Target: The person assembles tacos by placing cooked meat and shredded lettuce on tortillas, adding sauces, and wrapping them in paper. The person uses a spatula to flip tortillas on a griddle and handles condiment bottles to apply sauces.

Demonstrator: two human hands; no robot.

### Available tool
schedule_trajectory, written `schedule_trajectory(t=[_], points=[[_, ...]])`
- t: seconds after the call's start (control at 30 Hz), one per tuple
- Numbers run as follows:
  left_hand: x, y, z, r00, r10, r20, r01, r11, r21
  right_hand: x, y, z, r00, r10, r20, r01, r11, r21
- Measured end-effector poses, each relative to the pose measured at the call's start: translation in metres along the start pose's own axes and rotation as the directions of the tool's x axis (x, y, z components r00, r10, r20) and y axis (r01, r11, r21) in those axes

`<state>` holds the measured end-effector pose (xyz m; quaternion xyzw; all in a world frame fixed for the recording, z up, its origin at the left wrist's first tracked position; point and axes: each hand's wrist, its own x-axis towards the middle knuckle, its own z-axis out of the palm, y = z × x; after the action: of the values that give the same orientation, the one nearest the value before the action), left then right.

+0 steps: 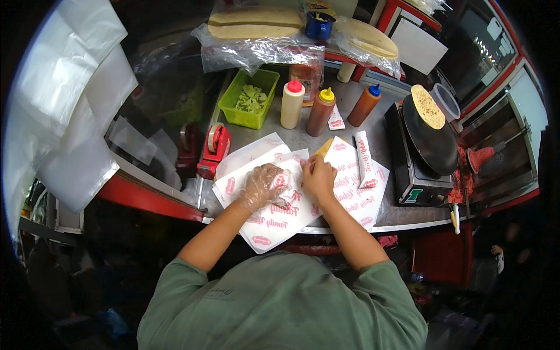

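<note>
My left hand (262,185), in a thin clear plastic glove, rests on white wrapping paper (274,229) with red print. Its fingers curl over a crumpled part of the paper; whether anything lies inside cannot be seen. Just right of it, my bare right hand (319,178) is closed, its fingers pinched at the paper's upper right edge. A strip of tan flatbread (324,147) shows beyond the right hand, partly covered by paper. A slim wrapped roll (365,158) in the same printed paper lies on more sheets to the right.
A red tape dispenser (214,150) and a green tub of chopped lettuce (249,99) stand left. Sauce bottles with red (293,104), yellow (321,112) and blue (364,106) caps line the back. At right, a flatbread (427,107) overlaps a black griddle pan (430,143) on a stove.
</note>
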<state>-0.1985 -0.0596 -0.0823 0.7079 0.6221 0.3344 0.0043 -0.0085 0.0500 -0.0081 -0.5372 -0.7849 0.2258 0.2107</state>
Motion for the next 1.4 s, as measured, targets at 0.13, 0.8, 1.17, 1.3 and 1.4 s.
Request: schedule_trajectory(t=[0.13, 0.8, 1.17, 1.3, 1.4], points=[[-0.003, 0.01, 0.0, 0.995, -0.08, 0.057, 0.073, 0.992, 0.106, 0.051, 0.002, 0.013, 0.979, 0.021, 0.203, 0.001, 0.994, -0.107], [0.01, 0.038, -0.024, 0.894, -0.384, 0.232, 0.313, 0.905, 0.288, -0.038, 0.002, 0.009, 0.697, -0.716, -0.037, 0.704, 0.675, 0.221], [-0.013, 0.017, -0.037, 0.766, -0.59, -0.255, 0.541, 0.806, -0.239, -0.028, 0.02, -0.014, 0.502, -0.84, 0.208, 0.85, 0.523, 0.061], [-0.005, 0.024, -0.029, 0.853, -0.521, 0.022, 0.516, 0.838, -0.179, -0.007, 0.022, -0.026, 0.58, -0.785, 0.22, 0.801, 0.598, 0.021], [-0.011, 0.046, -0.025, 0.834, -0.551, -0.001, 0.539, 0.817, -0.205, -0.018, 0.01, -0.007, 0.783, -0.621, 0.012, 0.608, 0.77, 0.194]])
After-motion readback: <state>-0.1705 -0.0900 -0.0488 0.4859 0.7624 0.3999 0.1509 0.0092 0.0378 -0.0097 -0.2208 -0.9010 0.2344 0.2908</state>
